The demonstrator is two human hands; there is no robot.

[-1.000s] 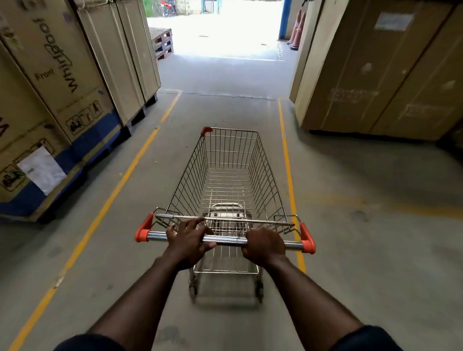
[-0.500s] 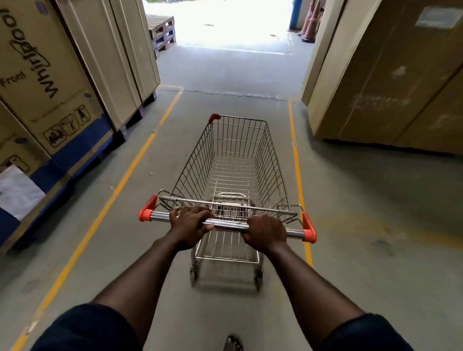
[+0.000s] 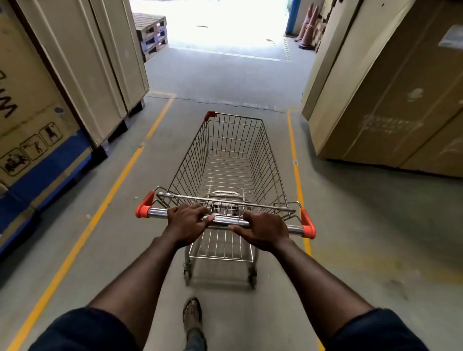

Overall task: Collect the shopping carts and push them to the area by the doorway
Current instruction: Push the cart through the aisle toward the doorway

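Note:
An empty wire shopping cart [image 3: 231, 154] with orange end caps on its chrome handle bar [image 3: 158, 213] stands in front of me on the concrete floor, between two yellow floor lines. My left hand [image 3: 188, 222] grips the bar left of centre. To the right of centre my right hand [image 3: 264, 230] grips the same bar. The cart's nose points at the bright open doorway [image 3: 225, 20] straight ahead. My sandalled foot [image 3: 192, 314] is on the floor behind the cart.
Tall cardboard appliance boxes [image 3: 68, 72] on pallets line the left side. More big boxes [image 3: 396, 91] stand on the right. A stack of wooden pallets [image 3: 151, 33] sits left of the doorway, and traffic cones [image 3: 307, 25] stand to its right.
The cart and I have rolled forward along the lane; the doorway, pallets and boxes have come closer. Both hands have kept their grip on the bar. My foot has stepped into view.

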